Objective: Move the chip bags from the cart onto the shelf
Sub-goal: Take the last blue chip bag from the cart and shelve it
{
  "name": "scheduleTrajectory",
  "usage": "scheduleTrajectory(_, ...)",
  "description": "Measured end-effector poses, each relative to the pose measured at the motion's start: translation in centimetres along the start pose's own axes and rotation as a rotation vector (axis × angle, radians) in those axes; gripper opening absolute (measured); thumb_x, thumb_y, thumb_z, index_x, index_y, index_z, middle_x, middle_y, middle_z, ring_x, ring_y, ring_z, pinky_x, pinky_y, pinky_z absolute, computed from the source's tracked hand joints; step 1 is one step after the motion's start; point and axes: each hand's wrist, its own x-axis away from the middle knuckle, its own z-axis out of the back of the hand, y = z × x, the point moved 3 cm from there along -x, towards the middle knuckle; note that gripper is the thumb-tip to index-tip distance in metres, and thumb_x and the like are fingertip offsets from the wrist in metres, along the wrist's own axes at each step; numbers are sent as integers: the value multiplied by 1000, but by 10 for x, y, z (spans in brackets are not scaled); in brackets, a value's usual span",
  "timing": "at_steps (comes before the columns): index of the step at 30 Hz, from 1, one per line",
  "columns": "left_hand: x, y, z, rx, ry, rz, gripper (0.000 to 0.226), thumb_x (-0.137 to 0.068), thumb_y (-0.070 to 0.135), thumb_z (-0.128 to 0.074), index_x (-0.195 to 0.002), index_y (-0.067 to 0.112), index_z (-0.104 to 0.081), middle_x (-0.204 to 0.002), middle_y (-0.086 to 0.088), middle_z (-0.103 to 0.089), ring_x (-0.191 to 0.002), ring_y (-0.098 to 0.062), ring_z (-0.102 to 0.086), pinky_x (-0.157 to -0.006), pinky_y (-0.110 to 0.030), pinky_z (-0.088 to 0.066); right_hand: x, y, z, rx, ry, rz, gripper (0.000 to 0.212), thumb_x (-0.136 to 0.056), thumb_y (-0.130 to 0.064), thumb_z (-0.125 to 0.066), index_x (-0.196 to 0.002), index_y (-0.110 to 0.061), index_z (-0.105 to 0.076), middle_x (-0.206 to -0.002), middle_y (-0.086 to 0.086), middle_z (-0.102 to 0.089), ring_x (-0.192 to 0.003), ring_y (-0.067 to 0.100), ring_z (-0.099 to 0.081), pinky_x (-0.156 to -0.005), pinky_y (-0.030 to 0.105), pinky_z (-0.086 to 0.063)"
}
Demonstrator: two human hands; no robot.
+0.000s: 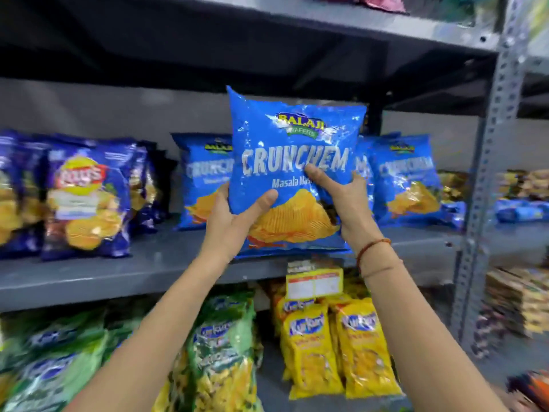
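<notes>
A bright blue Crunchem chip bag (292, 150) stands upright at the front of the grey metal shelf (124, 272), its bottom edge at the shelf lip. My left hand (228, 224) grips its lower left side, thumb across the front. My right hand (344, 200) holds the lower right side, thumb on the printed name. Behind it stand more blue Crunchem bags: one to the left (202, 179) and one to the right (407, 179). The cart is out of view.
Dark blue Lay's bags (86, 200) fill the shelf's left part. Below are green Kurkure bags (222, 352) and yellow Kurkure bags (338, 349), with a yellow price tag (315, 282) on the shelf edge. A perforated upright post (487, 162) bounds the right side.
</notes>
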Motion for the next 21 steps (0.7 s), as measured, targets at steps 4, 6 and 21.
scheduleTrajectory(4,-29,-3,44,-39,52,19,50,-64,47,-74,-108,31,-55,-106,14,-66,-86,5,-67,-63,-9,-51,-23,10,-54,38,-73,15,53,-56,-37,-90,-98,-19,-66,-93,-6,-77,-90,14,-74,-82,32,-59)
scheduleTrajectory(6,-42,-12,61,-46,80,48,37,-70,39,-74,-101,32,-55,-104,9,-67,-77,7,-67,-58,-8,-51,-31,19,-74,31,-87,15,37,-59,-32,-90,-86,-23,-67,-81,-13,-76,-83,8,-73,-75,26,-60)
scheduleTrajectory(21,-74,-64,95,-115,25,287,38,-65,52,-72,-94,30,-59,-84,13,-74,-71,-3,-71,-50,-14,-52,-44,81,-110,158,-34,-177,72,-52,-54,-87,-110,-16,-67,-108,1,-73,-106,23,-66,-100,46,-51)
